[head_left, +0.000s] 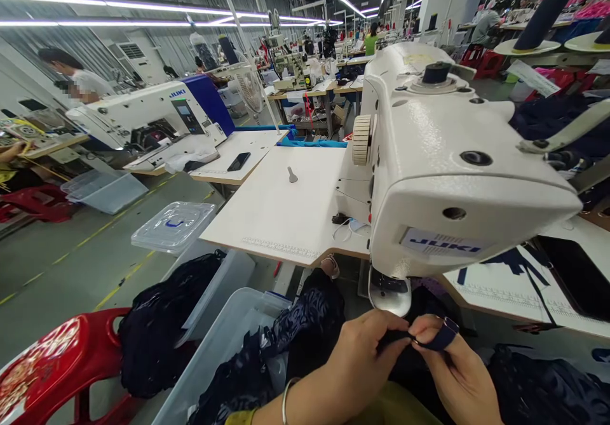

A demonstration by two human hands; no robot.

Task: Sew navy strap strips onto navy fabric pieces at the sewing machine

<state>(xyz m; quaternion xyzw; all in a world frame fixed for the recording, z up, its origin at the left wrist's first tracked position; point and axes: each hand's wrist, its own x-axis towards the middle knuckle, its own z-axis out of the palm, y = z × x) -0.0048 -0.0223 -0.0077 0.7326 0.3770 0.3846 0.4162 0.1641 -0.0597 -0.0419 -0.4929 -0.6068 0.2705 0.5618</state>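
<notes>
Just below the needle end of a white sewing machine (476,196), both of my hands meet over dark cloth. My left hand (355,361) is closed, pinching a dark strip between thumb and forefinger. Close beside it, my right hand (457,374) pinches the same piece, a navy strap (443,336) with a small slider that loops over the fingers. Where the strap joins the garment is hidden by the hands. The machine's rounded metal bed end (391,296) sits right behind my fingertips.
Navy lace garments (248,374) spill from a clear plastic bin (233,307) at left. A red stool (71,361) holds more dark cloth. On the white table (271,209) lies a small grey metal piece (292,175). At right are a black phone (579,272) and navy strips (517,263).
</notes>
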